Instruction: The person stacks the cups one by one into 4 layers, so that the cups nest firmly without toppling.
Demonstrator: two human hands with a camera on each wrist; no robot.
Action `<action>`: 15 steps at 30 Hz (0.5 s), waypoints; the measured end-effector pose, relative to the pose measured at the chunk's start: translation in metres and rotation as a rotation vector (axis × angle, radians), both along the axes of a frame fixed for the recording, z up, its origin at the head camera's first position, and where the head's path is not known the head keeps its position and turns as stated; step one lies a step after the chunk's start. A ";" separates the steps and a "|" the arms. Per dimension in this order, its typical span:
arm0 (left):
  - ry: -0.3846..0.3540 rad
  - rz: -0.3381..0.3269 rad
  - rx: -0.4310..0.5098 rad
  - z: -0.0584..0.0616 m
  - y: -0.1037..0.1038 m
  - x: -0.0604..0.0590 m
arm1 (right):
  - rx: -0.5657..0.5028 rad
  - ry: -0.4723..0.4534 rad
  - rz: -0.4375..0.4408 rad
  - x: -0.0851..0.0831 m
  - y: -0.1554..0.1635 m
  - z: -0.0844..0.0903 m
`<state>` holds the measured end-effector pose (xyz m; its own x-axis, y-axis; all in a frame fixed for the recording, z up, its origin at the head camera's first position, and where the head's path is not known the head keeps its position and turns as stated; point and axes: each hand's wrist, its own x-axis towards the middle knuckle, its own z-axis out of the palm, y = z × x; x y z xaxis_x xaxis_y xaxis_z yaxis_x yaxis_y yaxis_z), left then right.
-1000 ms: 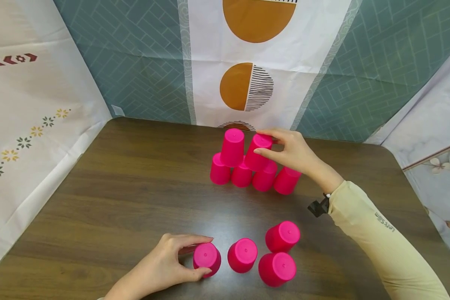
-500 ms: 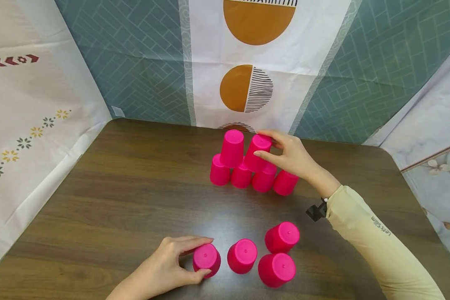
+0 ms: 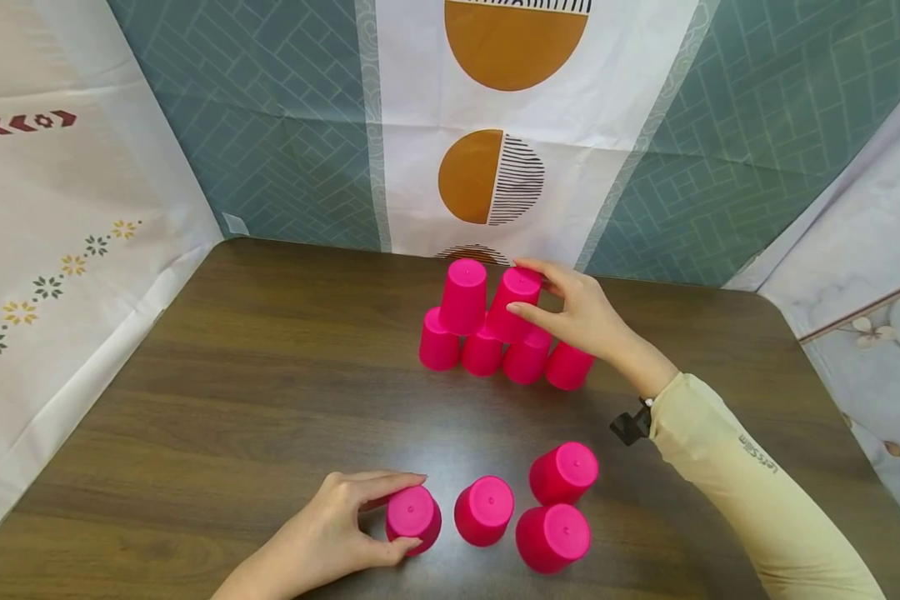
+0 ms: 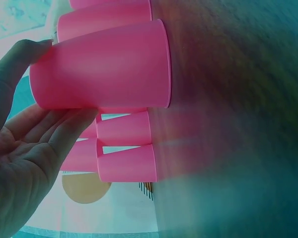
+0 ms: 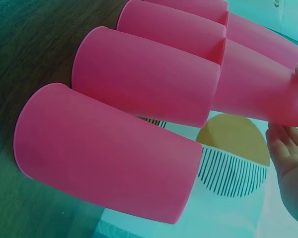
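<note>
Inverted pink plastic cups form a small stack at the far side of the table. A bottom row of several cups (image 3: pixel 439 346) carries an upper cup (image 3: pixel 465 298) and, beside it, another upper cup (image 3: pixel 521 282). My right hand (image 3: pixel 588 312) holds that right upper cup between thumb and fingers; in the right wrist view it sits on the row, gripped near its closed end (image 5: pixel 263 82). Close to me, my left hand (image 3: pixel 337 525) grips an inverted pink cup (image 3: pixel 412 515) from its left side. The left wrist view shows this cup (image 4: pixel 102 69) between thumb and fingers.
Right of the left hand stand three loose inverted cups: one beside it (image 3: pixel 484 511), one at the front (image 3: pixel 555 537) and one behind that (image 3: pixel 565 473). Patterned cloth (image 3: pixel 292 150) hangs behind the wooden table (image 3: pixel 255 375), with pale cloths at both sides.
The right hand and its cup have shifted very slightly left, and the rightmost bottom cups also sit marginally closer in. The left hand stays on its cup.
</note>
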<state>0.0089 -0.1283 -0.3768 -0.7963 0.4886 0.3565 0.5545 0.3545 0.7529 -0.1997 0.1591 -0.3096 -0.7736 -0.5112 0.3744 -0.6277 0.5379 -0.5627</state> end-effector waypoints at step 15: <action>-0.077 -0.012 -0.009 0.002 0.000 -0.001 | -0.081 0.093 -0.023 0.021 0.023 0.009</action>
